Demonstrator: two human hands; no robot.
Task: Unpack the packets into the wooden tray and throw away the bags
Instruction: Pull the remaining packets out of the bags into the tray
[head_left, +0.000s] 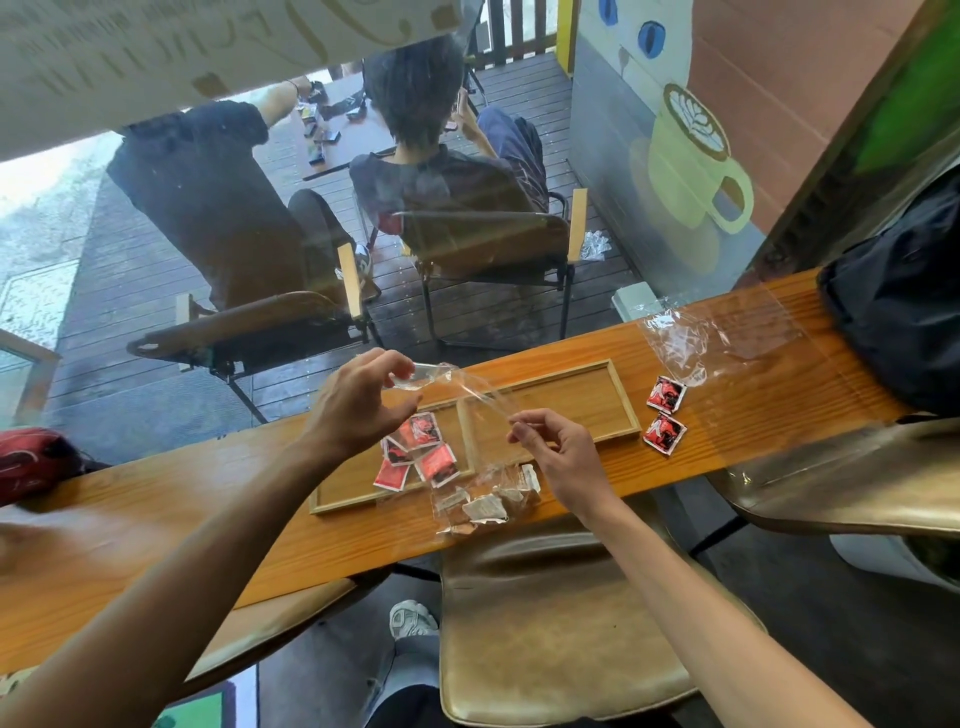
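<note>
Each grip pinches an end of the clear plastic bag (457, 387), left hand (358, 410) and right hand (558, 449) stretching it above the wooden tray (571, 400), where red packets (418, 452) fill its left compartment

Single head-worn view, angled forward and down, close over wooden counter (519, 525), facing window

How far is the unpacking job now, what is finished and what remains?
Done: several red packets lie in the wooden tray's left compartment. In hand: both hands, left and right, hold an emptied clear bag. Left: two red packets on the counter, a bag of pale packets, and another empty bag to throw away.
</note>
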